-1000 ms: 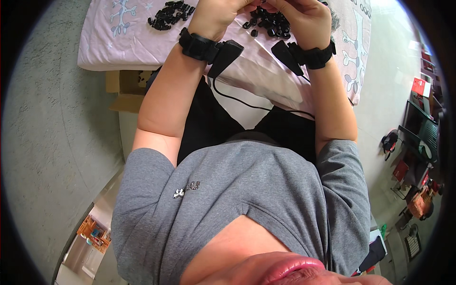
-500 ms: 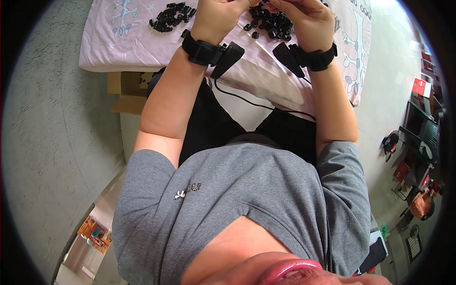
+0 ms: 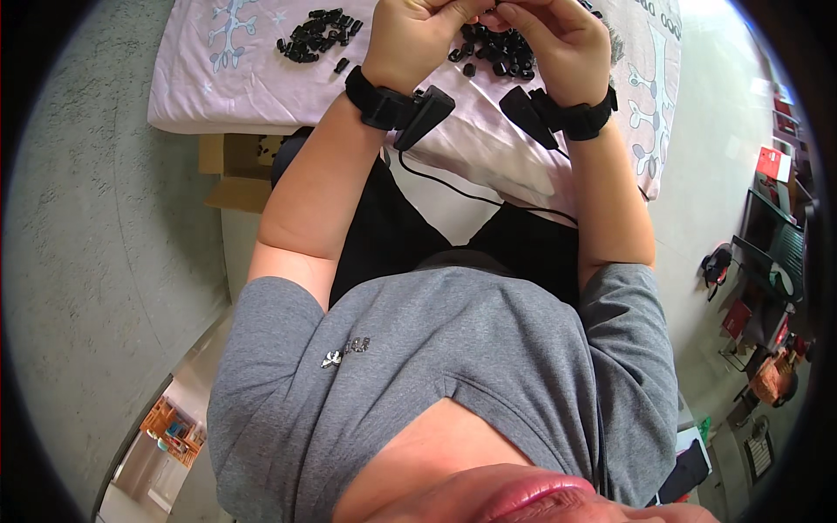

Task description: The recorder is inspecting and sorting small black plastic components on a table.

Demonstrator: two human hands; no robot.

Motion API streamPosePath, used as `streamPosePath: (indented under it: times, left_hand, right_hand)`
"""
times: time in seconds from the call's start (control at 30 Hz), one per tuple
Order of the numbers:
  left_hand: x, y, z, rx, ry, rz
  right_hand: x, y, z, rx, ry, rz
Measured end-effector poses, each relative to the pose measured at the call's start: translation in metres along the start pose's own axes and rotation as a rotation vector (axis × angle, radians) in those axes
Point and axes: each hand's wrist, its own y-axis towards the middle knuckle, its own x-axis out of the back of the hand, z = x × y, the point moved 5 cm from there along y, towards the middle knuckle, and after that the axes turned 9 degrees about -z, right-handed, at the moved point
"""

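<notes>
At the top edge of the head view, my left hand (image 3: pixel 417 42) and my right hand (image 3: pixel 568 45) come together with thumbs and fingers pinched. Whatever lies between the fingertips is too small and too covered to make out. Just below and behind my right hand spreads a pile of small glossy black plastic pieces (image 3: pixel 499 59), partly hidden by the fingers. A second pile of like black pieces (image 3: pixel 316 37) lies left of my left hand. One single black piece (image 3: pixel 341 65) sits apart, near the left wrist. Each wrist wears a black strap with a black block on it.
A pink patterned cloth (image 3: pixel 235 96) covers the table. Under its left edge stands an open cardboard box (image 3: pixel 235 187). A black cable (image 3: pixel 462 192) hangs from the left wrist block across my lap. Shelves with red and dark items (image 3: pixel 776 244) stand far right.
Both hands have shifted slightly toward me and stay pinched together. My left wrist has moved a little right, showing the single black piece more fully.
</notes>
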Motion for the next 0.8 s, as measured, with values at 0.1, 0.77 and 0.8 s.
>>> streamPosePath:
  times: [0.1,0.77,0.8]
  left_hand:
    - [-0.002,0.002,0.008,0.061,-0.023,0.05]
    - [-0.005,-0.006,-0.003,-0.183,-0.045,0.173]
    - [-0.004,-0.007,-0.002,-0.184,-0.084,0.163]
  right_hand:
    - [-0.015,0.004,0.003,0.07,0.312,0.076]
    - [-0.017,-0.012,0.034,0.039,-0.302,0.14]
    - [-0.021,-0.012,0.036,0.039,-0.302,0.139]
